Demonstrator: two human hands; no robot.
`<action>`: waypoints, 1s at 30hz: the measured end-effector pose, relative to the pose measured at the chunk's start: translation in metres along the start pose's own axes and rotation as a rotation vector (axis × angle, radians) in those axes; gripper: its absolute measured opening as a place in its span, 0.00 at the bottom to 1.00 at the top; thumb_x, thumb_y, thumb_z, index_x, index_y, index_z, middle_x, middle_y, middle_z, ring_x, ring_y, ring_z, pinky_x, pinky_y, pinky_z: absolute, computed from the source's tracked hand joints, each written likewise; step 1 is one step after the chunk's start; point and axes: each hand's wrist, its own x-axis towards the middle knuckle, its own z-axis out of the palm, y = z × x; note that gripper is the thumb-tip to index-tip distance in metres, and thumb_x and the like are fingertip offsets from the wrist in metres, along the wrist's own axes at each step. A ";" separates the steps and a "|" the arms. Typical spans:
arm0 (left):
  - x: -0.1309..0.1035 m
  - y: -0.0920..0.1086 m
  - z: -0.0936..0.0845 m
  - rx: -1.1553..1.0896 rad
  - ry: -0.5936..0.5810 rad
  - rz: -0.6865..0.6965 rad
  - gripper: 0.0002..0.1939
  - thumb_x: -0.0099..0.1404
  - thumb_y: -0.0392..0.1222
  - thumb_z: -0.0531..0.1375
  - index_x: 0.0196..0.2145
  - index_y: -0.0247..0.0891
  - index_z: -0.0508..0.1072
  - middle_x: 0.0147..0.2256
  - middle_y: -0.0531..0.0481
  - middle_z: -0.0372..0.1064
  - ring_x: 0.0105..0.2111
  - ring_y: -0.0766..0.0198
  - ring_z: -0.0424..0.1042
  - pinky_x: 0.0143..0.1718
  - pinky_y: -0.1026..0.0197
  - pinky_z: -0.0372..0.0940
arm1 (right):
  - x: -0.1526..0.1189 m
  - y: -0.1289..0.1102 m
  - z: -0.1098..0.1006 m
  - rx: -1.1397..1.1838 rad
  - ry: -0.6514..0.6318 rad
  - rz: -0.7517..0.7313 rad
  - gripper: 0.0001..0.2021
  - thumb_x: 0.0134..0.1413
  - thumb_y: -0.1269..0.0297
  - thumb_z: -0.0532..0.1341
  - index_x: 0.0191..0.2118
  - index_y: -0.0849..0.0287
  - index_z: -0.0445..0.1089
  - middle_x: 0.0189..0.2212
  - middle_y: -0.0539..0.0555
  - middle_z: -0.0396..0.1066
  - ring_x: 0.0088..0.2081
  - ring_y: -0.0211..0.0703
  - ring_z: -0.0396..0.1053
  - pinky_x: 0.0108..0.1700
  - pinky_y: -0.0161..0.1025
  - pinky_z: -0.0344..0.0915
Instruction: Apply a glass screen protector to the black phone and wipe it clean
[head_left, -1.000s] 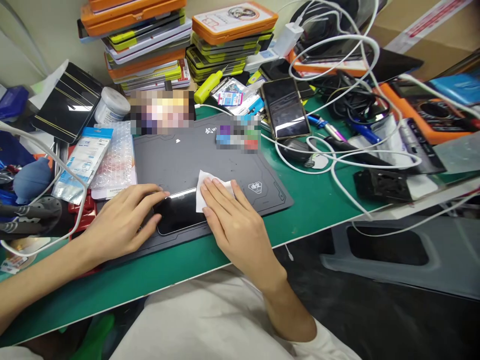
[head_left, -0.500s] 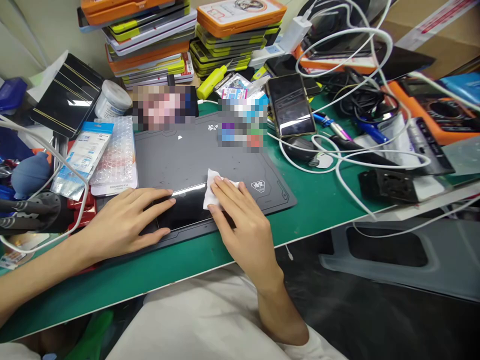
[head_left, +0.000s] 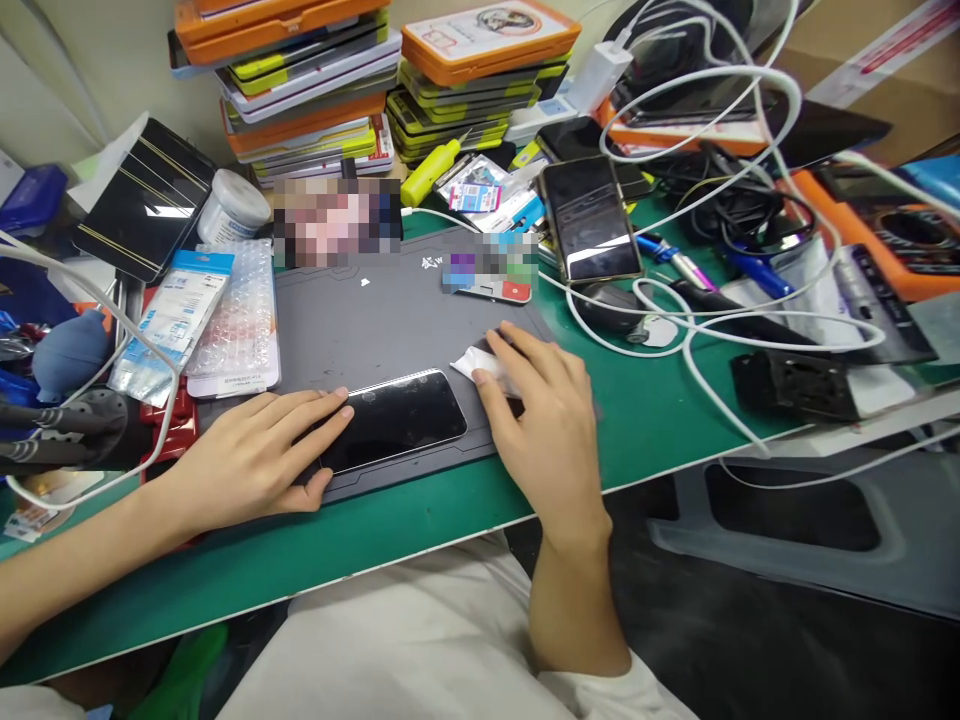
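A smartphone lies face up on the dark grey work mat, its black screen showing several smudges. My left hand steadies its left end, the fingers over the far side and the thumb by the near edge. To the right of the phone, apart from it, my right hand pinches a crumpled white wipe between thumb and fingers. Part of the wipe is hidden under that hand.
Behind the mat rise stacks of orange and yellow cases. Another phone lies at the right, with white cables looped near it. Bubble wrap and a blue blower bulb sit at the left. A grey stool stands below the table.
My right hand has moved right with the wipe, off the phone, uncovering the screen's right end. My left thumb has drawn in a little. The whole view has shifted slightly.
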 end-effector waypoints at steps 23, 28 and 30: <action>0.002 -0.003 0.000 0.099 -0.008 0.138 0.23 0.82 0.39 0.60 0.67 0.22 0.76 0.64 0.32 0.83 0.59 0.45 0.86 0.55 0.49 0.83 | 0.000 -0.012 -0.013 0.183 -0.061 -0.390 0.14 0.78 0.71 0.68 0.62 0.54 0.82 0.58 0.58 0.89 0.57 0.54 0.88 0.67 0.56 0.82; 0.001 -0.003 0.000 0.093 -0.003 0.130 0.23 0.82 0.39 0.60 0.67 0.23 0.76 0.64 0.32 0.83 0.59 0.45 0.86 0.56 0.49 0.83 | 0.000 -0.013 -0.013 0.180 -0.067 -0.392 0.12 0.77 0.72 0.69 0.60 0.57 0.83 0.57 0.60 0.89 0.57 0.55 0.88 0.66 0.54 0.83; 0.000 -0.003 0.000 0.096 -0.006 0.128 0.23 0.82 0.39 0.60 0.68 0.24 0.76 0.65 0.33 0.83 0.60 0.46 0.86 0.56 0.50 0.82 | 0.000 -0.013 -0.014 0.183 -0.079 -0.387 0.12 0.77 0.72 0.69 0.60 0.58 0.83 0.58 0.61 0.89 0.57 0.55 0.88 0.64 0.53 0.83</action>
